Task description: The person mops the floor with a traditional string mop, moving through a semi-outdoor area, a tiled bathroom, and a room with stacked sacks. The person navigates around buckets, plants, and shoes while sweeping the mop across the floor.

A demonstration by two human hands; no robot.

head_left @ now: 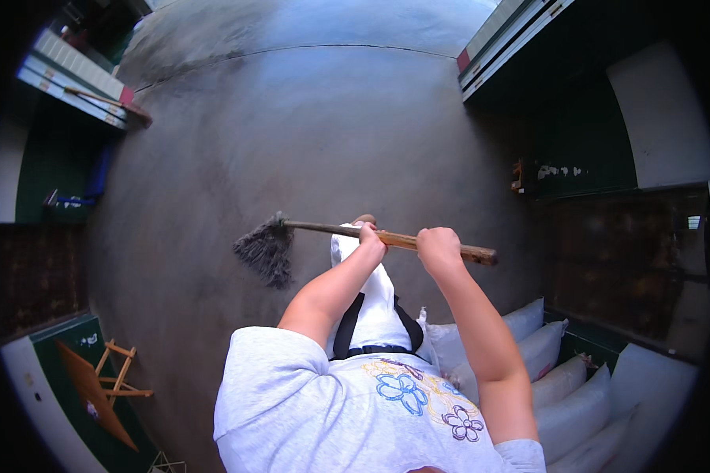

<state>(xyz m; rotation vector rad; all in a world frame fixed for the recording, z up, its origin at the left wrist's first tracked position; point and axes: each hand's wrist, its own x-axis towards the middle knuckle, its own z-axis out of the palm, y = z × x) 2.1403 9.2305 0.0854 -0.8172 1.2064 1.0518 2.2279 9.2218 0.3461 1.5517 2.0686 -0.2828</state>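
Observation:
A string mop with a long wooden handle (402, 240) is held across my front by both hands. My left hand (373, 236) is closed round the handle near its middle. Closer to the handle's right end, my right hand (439, 243) grips it with the fingers wrapped over the wood. The grey mop head (265, 251) hangs at the left end, over or on the concrete floor (308, 142); I cannot tell if it touches. Beneath the handle show my white trousers and one shoe (364, 220).
Several full white sacks (564, 390) lie close at my right. At the left stand a wooden board (95, 394) and a small wooden stool-like frame (118, 372) by a green wall. Another long-handled tool (106, 101) leans at the far left, beside the doorway.

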